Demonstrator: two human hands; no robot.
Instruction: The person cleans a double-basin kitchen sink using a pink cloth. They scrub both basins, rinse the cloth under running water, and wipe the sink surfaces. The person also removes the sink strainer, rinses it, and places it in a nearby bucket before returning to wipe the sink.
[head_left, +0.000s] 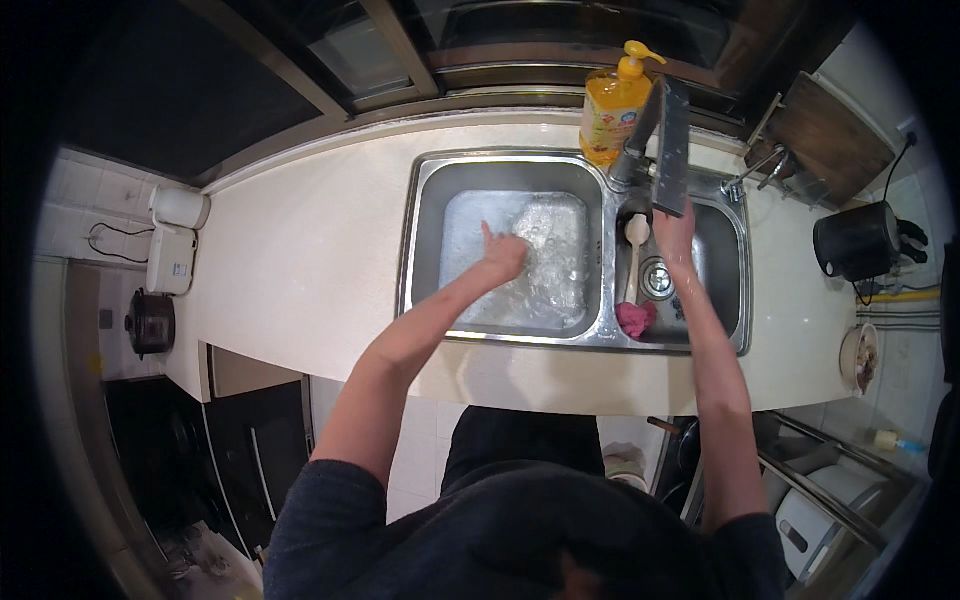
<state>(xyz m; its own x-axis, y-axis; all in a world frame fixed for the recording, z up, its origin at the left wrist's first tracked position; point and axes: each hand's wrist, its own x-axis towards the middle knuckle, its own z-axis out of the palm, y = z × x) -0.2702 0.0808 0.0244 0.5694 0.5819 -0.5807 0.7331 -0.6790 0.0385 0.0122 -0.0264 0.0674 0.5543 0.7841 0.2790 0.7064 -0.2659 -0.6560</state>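
Note:
My left hand (505, 255) is over the left sink basin (431, 247), which contains water (551, 255), bubbly and rippled on the right side. One finger points away from me; the other fingers are bent down and mostly hidden. My right hand (676, 236) reaches over the smaller right basin (724, 277), right at the end of the dark grey faucet (673, 146). The faucet's wide flat spout covers its fingers, so what they hold cannot be seen. Inside that basin, beside my right forearm, lie a pale spoon (636, 251) and a crumpled pink cloth (636, 319), near the drain (657, 277).
A yellow pump bottle (611, 112) stands behind the sink. To the right are a wooden cutting board (821, 142) on a rack, a black kettle (855, 240) and a bowl (859, 360). A dark cooker (151, 322) and white appliance (171, 259) sit far left on the countertop (300, 247).

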